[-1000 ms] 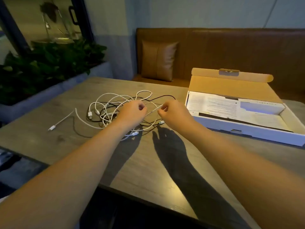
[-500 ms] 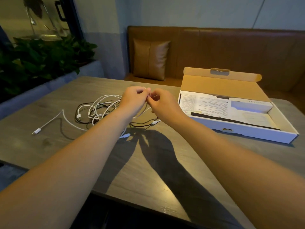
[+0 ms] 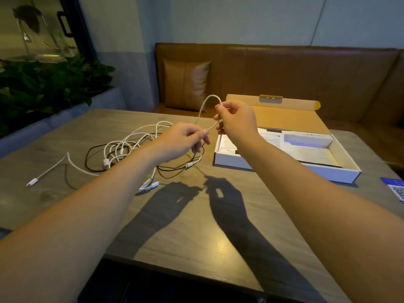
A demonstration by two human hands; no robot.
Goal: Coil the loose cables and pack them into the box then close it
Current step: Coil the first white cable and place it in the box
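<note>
While my right hand [image 3: 237, 119] pinches a white cable [image 3: 207, 103] loop, my left hand [image 3: 181, 141] pinches it at eight o'clock; box [image 3: 284, 167] lies open.

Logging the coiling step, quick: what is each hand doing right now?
Left hand: pinching the white cable above the table.
Right hand: gripping the same cable, raised into a loop.

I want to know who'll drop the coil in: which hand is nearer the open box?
Right. The right hand is raised by the near-left corner of the box, pinching a loop of white cable. The left hand pinches the same cable further left, nearer the cable pile.
</note>
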